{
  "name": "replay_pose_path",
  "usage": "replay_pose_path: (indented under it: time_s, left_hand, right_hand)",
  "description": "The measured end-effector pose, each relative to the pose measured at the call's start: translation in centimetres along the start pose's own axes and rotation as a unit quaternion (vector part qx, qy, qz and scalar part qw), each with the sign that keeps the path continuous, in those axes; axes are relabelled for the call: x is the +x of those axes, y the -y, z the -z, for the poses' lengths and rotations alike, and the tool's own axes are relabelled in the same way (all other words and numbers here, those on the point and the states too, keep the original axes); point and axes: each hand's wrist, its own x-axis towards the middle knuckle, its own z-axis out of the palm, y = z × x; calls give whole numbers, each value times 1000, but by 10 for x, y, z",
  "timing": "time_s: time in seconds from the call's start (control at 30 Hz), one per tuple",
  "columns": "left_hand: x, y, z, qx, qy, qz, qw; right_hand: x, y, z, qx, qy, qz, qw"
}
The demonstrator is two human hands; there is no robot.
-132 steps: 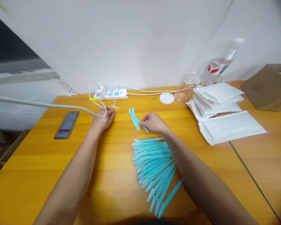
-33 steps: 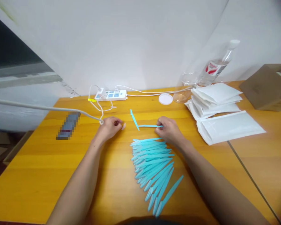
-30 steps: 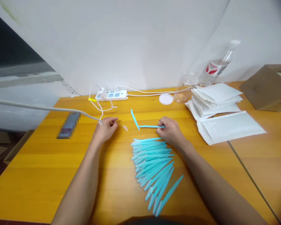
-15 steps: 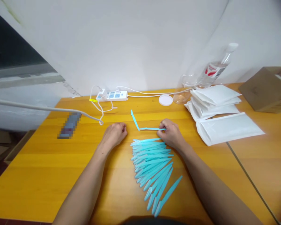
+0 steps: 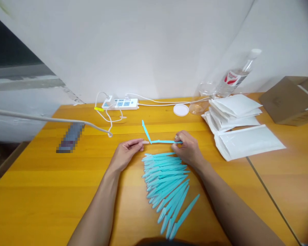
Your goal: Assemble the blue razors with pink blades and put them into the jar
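My right hand [image 5: 187, 146] pinches the handle end of a blue eyebrow razor [image 5: 165, 141], which points left over the table. A second blue razor [image 5: 146, 131] lies slanted behind it, near the first one's tip. My left hand [image 5: 129, 152] is closed in a pinch on a small translucent cap [image 5: 145, 141], held close to the tip of the razor in my right hand; whether they touch I cannot tell. Nearer to me, between my forearms, several blue razors [image 5: 166, 172] with clear caps lie fanned out in an overlapping row.
Several white padded envelopes [image 5: 248, 141] lie at the right, before a plastic bottle [image 5: 233, 82] and a cardboard box [image 5: 287, 100]. Against the wall are a power strip [image 5: 127, 104] with cables, a round white lid [image 5: 181, 109] and a clear container [image 5: 199, 107]. A blurred-out dark object [image 5: 70, 136] lies left.
My left hand has turned and moved right toward the razor tip, and a translucent cap now shows in its fingers. My right hand stays nearly still with the razor.
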Motion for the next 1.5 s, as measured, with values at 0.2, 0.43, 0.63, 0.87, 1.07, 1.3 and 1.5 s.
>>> replay_pose_path:
  time_s: [0.2,0.43,0.63,0.87,1.07,1.3,1.5]
  left_hand:
    - [-2,-8,-2,85,10,-29,996]
    - [-4,-8,-7,29,27,14,999]
    - [-7,-12,-13,27,46,27,998]
    - [-24,-28,-18,131,100,2,986]
    - [-67,-21,-28,205,94,-44,973]
    - [-31,-17,4,397,-40,-143,906]
    - [79,-30,54,596,-118,-184,772]
  right_hand:
    - [0,-1,0,-9,-5,-1,1000]
    - [0,5,1,-32,8,15,999]
    - [0,9,0,-46,9,43,998]
    - [-1,22,16,75,133,67,986]
    - [20,18,30,77,154,-56,983]
    - [74,52,-29,-90,197,-143,966]
    - [91,68,-58,-166,295,-180,923]
